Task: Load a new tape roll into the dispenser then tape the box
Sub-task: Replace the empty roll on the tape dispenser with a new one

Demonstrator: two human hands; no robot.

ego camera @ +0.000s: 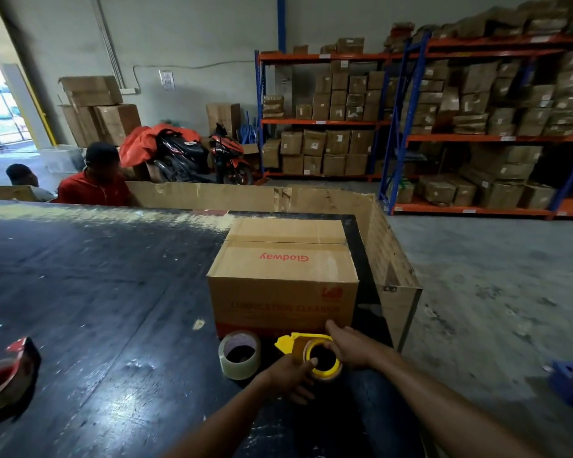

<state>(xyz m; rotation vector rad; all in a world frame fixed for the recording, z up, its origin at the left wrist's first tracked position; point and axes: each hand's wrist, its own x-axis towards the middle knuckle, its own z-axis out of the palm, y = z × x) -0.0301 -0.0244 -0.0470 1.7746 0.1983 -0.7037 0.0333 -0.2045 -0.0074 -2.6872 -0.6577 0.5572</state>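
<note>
A yellow tape dispenser (293, 342) lies on the black table (96, 292) just in front of a brown cardboard box (283, 276) printed "Glodway". A tape roll (331, 370) sits on the dispenser's yellow hub. My left hand (290, 378) grips the roll's near left side, thumb on its rim. My right hand (349, 347) holds the roll and dispenser from the right. A clear tape roll (240, 354) lies flat on the table just left of the dispenser. The box's top flaps are folded down.
A red tape dispenser with a roll (5, 375) rests at the table's left edge. A cardboard wall (391, 256) borders the table's back and right. Two people (93, 180) sit beyond it. Shelving with boxes (477, 127) and motorbikes (196, 153) stand behind. A blue object (569, 381) is at right.
</note>
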